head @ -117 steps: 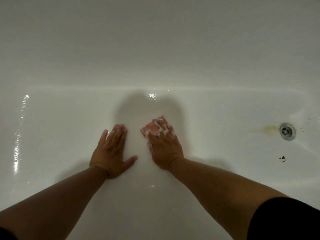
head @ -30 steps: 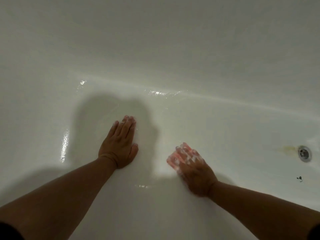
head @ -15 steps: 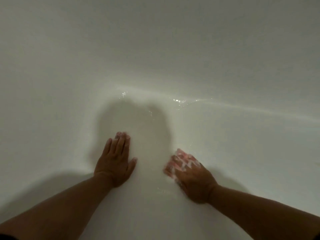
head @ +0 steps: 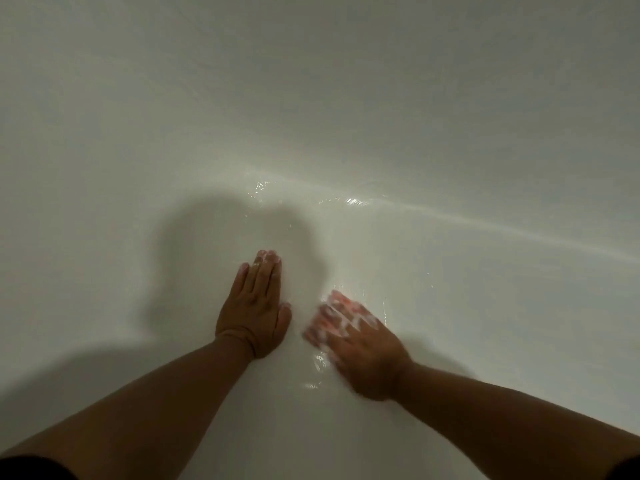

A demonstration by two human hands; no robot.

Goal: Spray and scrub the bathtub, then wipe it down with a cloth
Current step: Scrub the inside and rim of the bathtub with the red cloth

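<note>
Head view: looking down into a white bathtub (head: 467, 126) in dim light, both bare forearms reaching in from the lower edge.
Bathtub: its floor fills the lower half of the frame; a pale crease running from the centre out to the right marks where the floor curves up into the far wall.
Left hand (head: 254, 306): lies flat, palm down, on the tub floor, fingers straight and close together, thumb tucked beside the palm. It has hold of nothing.
Right hand (head: 362, 348): just right of the left hand and apart from it, palm down on a pink scrubbing pad (head: 346, 303). The fingers are spread over the pad and press it onto the tub floor. The hand is blurred, so I cannot tell whether the fingertips curl round the pad's edge.
Scrubbing pad: on the tub floor under the right hand's fingers, pink showing between and just past them.
Suds (head: 349, 322): white foam streaks the right fingers and the pad.
Wet surface: water glints (head: 356, 201) shine along the crease and in small patches near the right hand.
Shadow (head: 221, 244): a soft rounded shadow sits on the floor ahead of the left hand.
Sleeves: a dark sleeve (head: 31, 467) shows at the lower left corner, another at the lower right.
</note>
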